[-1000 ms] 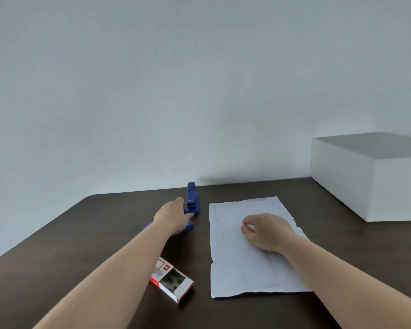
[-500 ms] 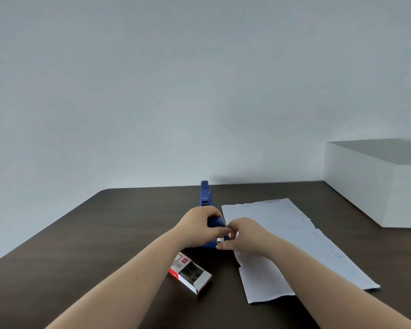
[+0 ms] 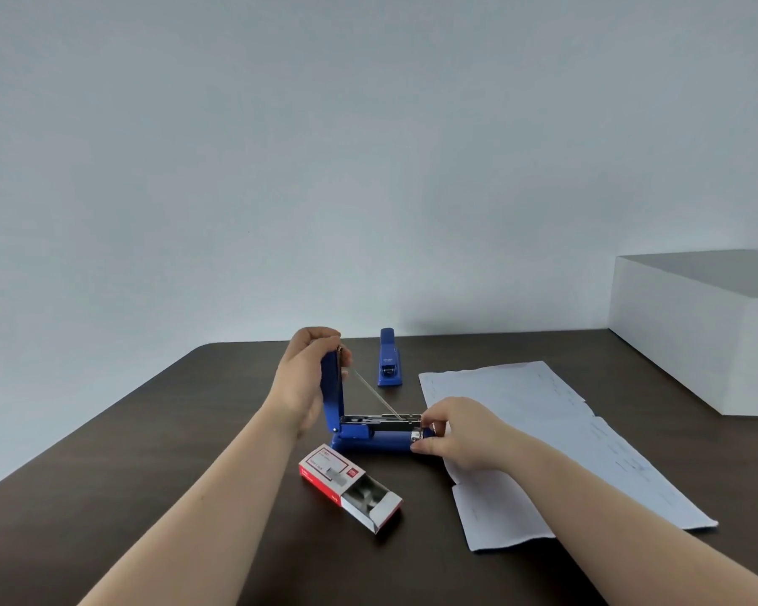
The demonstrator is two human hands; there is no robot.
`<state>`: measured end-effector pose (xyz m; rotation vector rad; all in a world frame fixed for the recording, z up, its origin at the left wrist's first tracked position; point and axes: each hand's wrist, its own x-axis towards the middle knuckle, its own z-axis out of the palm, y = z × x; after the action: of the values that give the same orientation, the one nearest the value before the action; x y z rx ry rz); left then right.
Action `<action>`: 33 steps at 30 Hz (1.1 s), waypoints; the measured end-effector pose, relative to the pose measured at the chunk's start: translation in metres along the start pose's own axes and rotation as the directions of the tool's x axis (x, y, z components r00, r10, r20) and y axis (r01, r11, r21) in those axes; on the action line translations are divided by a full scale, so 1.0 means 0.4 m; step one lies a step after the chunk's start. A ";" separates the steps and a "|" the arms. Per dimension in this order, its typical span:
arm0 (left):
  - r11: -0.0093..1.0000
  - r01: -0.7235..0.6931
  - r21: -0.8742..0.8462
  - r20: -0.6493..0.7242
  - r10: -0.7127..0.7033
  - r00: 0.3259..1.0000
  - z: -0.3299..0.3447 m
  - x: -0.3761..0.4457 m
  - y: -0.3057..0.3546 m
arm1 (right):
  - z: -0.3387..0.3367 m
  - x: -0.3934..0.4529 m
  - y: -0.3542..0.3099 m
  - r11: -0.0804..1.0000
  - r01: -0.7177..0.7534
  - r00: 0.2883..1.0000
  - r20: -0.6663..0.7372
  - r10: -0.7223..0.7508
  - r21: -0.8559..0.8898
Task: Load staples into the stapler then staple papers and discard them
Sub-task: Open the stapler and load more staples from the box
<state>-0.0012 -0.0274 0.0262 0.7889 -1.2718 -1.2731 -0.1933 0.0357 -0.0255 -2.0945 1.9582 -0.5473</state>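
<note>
While the left hand (image 3: 307, 378) grips the raised lid of the blue stapler (image 3: 370, 439), its base lies flat on the dark table (image 3: 128, 474), long axis running left to right, hinge at the left. Just in front lies an open red-and-white staple box (image 3: 350, 486); its print is too small to read, with grey staples inside. The right hand (image 3: 460, 435) pinches the stapler's front end. A second stapler (image 3: 389, 357) lies behind. Papers (image 3: 543, 430) lie rightward, then a white box (image 3: 709, 330).

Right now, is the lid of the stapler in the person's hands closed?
No, the left hand holds the stapler lid swung upright, exposing the metal staple channel, while the right hand grips its front end.
</note>
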 end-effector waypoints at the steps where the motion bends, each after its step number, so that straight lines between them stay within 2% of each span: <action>1: 1.000 0.004 0.011 -0.026 -0.004 1.000 -0.001 0.004 0.004 | -0.001 -0.001 0.000 1.000 0.002 1.000 0.004 -0.002 -0.002; 3: 0.999 0.027 -0.017 -0.123 -0.029 0.992 -0.015 0.013 0.008 | -0.001 0.001 0.000 1.000 0.002 1.000 0.009 -0.002 -0.003; 6: 0.991 0.099 -0.094 -0.301 -0.123 0.946 -0.075 0.023 -0.011 | 0.004 0.006 0.005 1.000 0.014 1.000 0.012 -0.014 -0.010; 8: 0.977 0.183 0.106 -0.389 -0.129 0.912 -0.129 0.023 -0.052 | 0.004 0.006 0.007 1.000 0.013 1.000 0.014 -0.013 0.001; 10: 0.925 0.228 0.303 -0.411 -0.089 0.907 -0.166 0.014 -0.092 | 0.005 0.005 0.008 1.000 0.005 1.000 0.013 -0.005 0.022; 12: 0.875 0.203 0.440 -0.364 -0.034 0.931 -0.180 0.006 -0.114 | 0.005 0.003 0.008 1.000 0.001 1.000 0.009 -0.001 0.022; 14: 0.776 0.136 0.615 -0.267 0.043 0.963 -0.179 -0.003 -0.119 | 0.005 0.002 0.006 1.000 -0.007 1.000 0.003 0.007 0.016; 16: 0.640 -0.027 0.768 -0.092 0.152 0.984 -0.177 -0.014 -0.118 | 0.006 0.000 0.005 1.000 -0.014 1.000 -0.009 0.015 0.016; 18: 0.506 -0.253 0.825 0.156 0.225 0.962 -0.176 -0.029 -0.094 | 0.009 -0.002 0.005 1.000 -0.019 1.000 -0.016 0.020 0.014; 19: 0.492 -0.325 0.808 0.268 0.185 0.946 -0.176 -0.039 -0.077 | 0.009 -0.004 0.003 1.000 -0.018 1.000 -0.019 0.018 0.005; 21: 0.490 -0.366 0.791 0.424 -0.006 0.906 -0.172 -0.063 -0.049 | 0.008 -0.007 -0.001 1.000 -0.002 0.999 -0.045 0.001 -0.023; 23: 0.471 -0.355 0.808 0.468 -0.145 0.872 -0.165 -0.077 -0.041 | 0.003 -0.012 -0.010 0.999 0.020 0.994 -0.106 -0.024 -0.039; 26: 0.516 -0.330 0.791 0.493 -0.217 0.843 -0.161 -0.083 -0.049 | -0.004 -0.015 -0.026 0.998 0.056 0.978 -0.202 -0.059 -0.021; 29: 0.525 -0.347 0.777 0.541 -0.273 0.796 -0.164 -0.075 -0.058 | -0.001 -0.020 -0.044 0.996 0.095 0.973 -0.212 -0.092 0.000; 33: 0.523 -0.331 0.785 0.535 -0.304 0.788 -0.168 -0.076 -0.059 | 0.005 -0.031 -0.063 0.993 0.120 0.969 -0.216 -0.118 -0.003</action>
<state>0.0622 -0.0171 -0.0168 1.0594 -2.5854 -0.8129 -0.1700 0.0499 -0.0183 -2.2403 1.9413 -0.8397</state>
